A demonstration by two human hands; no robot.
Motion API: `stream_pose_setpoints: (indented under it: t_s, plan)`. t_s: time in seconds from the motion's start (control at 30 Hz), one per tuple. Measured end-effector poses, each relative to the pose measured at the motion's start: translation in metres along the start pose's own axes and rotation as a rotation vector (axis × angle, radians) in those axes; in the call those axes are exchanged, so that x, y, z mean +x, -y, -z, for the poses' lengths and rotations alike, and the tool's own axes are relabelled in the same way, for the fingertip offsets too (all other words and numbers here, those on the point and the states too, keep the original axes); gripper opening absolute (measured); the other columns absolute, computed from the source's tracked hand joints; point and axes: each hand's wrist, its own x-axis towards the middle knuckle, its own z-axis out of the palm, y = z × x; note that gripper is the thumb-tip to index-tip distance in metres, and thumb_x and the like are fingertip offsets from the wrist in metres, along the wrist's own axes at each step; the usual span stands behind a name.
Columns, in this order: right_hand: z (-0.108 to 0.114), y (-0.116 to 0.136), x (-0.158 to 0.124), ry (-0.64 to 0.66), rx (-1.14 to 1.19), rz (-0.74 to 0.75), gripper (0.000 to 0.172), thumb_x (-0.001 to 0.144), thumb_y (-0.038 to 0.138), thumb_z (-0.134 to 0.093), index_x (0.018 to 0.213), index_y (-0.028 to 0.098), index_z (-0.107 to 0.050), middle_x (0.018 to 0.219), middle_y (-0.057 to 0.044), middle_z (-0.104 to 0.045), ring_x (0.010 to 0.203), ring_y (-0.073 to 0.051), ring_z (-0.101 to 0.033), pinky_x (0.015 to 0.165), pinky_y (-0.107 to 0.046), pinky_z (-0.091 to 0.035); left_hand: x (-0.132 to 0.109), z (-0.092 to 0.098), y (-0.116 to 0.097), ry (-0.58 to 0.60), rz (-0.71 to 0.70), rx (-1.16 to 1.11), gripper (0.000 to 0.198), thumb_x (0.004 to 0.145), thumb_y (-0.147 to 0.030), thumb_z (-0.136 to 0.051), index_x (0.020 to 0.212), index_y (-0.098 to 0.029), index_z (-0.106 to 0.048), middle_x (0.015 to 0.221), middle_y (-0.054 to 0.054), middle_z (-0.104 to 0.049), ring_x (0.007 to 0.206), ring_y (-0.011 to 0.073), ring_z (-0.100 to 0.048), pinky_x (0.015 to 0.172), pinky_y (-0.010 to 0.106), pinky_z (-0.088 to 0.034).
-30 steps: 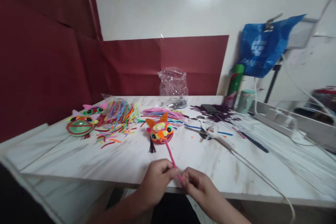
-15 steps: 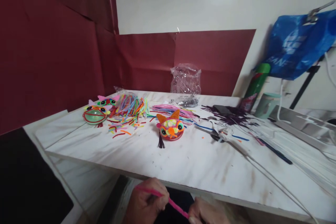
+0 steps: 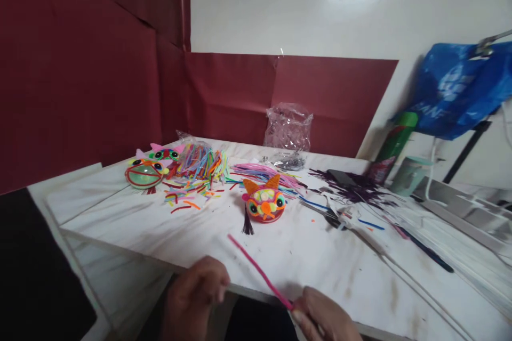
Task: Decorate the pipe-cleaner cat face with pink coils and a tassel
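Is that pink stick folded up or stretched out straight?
Stretched out, nearly straight: the pink stick runs from the right hand to its free end without any visible fold. Whatever the hand covers, I cannot tell.

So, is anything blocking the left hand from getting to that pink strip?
Nothing visible is. The left hand is apart from the pink strip, with no object between them. The right hand grips the strip's near end, and the orange-eared figure sits beyond the strip, off to the side of that gap.
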Motion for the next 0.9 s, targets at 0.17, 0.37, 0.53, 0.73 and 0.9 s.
stream_pose_setpoints:
  t_s: [0.17,0.37,0.53,0.73,0.9]
  plan:
    - [0.062,-0.012,0.051,-0.301,-0.084,-0.190,0.034,0.086,0.043,-0.038,0.061,0.022,-0.047,0.052,0.000,-0.051,0.050,-0.016,-0.050,0.051,-0.026,-0.039,0.072,0.029,-0.010,0.140,0.006,0.234,0.024,0.079,-0.028,-0.050,0.058,-0.018,-0.051,0.069,0.001,-0.059,0.069,0.0150,-0.055,0.064,0.025,-0.043]
    - [0.110,-0.056,0.137,-0.253,-0.336,-0.277,0.026,0.086,0.032,-0.040,0.071,0.018,-0.056,0.059,-0.003,-0.060,0.053,-0.015,-0.052,0.051,-0.025,-0.038,0.174,0.013,0.012,0.263,0.170,0.228,0.021,0.074,-0.036,-0.052,0.065,-0.017,-0.056,0.059,-0.002,-0.055,0.054,0.0120,-0.050,0.053,0.022,-0.039]
    - [0.111,-0.082,0.202,-0.163,-0.474,-0.274,0.019,0.088,0.025,-0.047,0.090,0.015,-0.063,0.078,-0.006,-0.065,0.070,-0.017,-0.060,0.066,-0.028,-0.044,0.211,-0.005,0.070,-0.011,0.111,0.224,0.024,0.068,-0.041,-0.056,0.069,-0.017,-0.058,0.063,0.000,-0.059,0.060,0.0136,-0.053,0.057,0.023,-0.042]
    - [0.102,-0.113,0.229,0.003,-0.541,-0.283,0.022,0.089,0.031,-0.050,0.104,0.015,-0.057,0.103,-0.005,-0.061,0.085,-0.016,-0.060,0.075,-0.036,-0.050,0.204,-0.001,0.103,-0.026,0.136,0.238,0.027,0.066,-0.043,-0.057,0.071,-0.016,-0.061,0.067,0.001,-0.063,0.062,0.0158,-0.057,0.058,0.025,-0.046]
    - [0.077,-0.131,0.220,0.110,-0.553,-0.253,0.022,0.082,0.032,-0.055,0.071,0.015,-0.065,0.070,-0.007,-0.066,0.067,-0.018,-0.060,0.058,-0.026,-0.041,0.201,0.000,0.095,-0.047,0.096,0.303,0.025,0.075,-0.039,-0.053,0.079,-0.016,-0.061,0.071,0.001,-0.064,0.064,0.0150,-0.058,0.058,0.023,-0.047]
